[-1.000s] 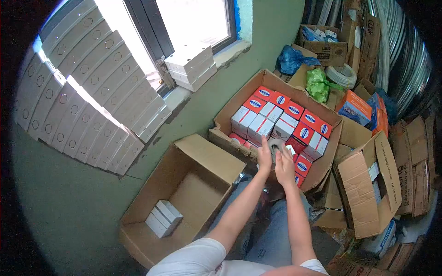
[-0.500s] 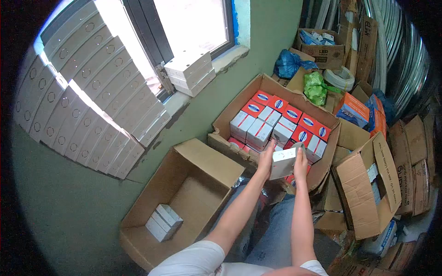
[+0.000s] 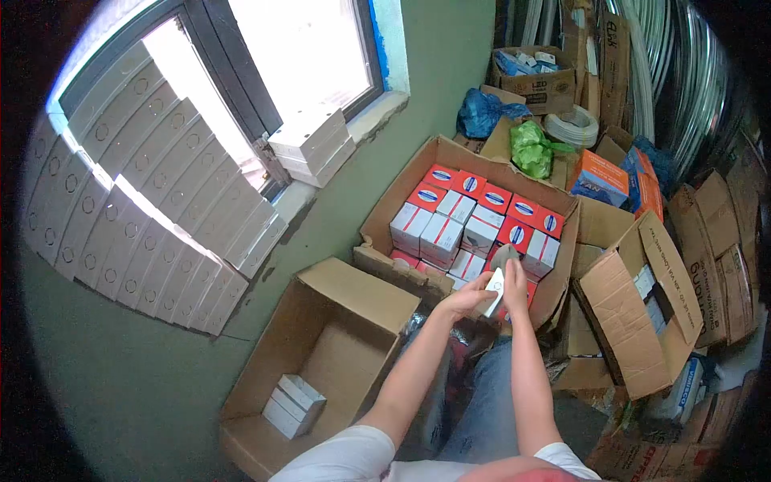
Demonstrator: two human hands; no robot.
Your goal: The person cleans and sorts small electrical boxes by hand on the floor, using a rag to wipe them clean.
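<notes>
Both hands meet over the near edge of an open carton (image 3: 566, 265) packed with red and white boxes (image 3: 442, 238). Between them is a small white box (image 3: 495, 291), its narrow side turned up. My left hand (image 3: 468, 297) is wrapped round its left side, and my right hand (image 3: 515, 287) presses on its right side. A grey rounded piece (image 3: 503, 256) shows just beyond the fingertips; its lower part is hidden. Lower left, a deep cardboard box (image 3: 345, 345) holds several white boxes (image 3: 295, 406) in a small group.
White boxes (image 3: 309, 132) are stacked on the windowsill, and rows of white panels (image 3: 120, 233) lean against the window and wall. On the right stand an open carton (image 3: 626, 321), orange and blue boxes (image 3: 602, 177), a green bag (image 3: 532, 149) and coiled tubing (image 3: 572, 127).
The white box has been turned in the hands, so a narrow side now shows. My left hand has closed further round it. The whole view has shifted slightly.
</notes>
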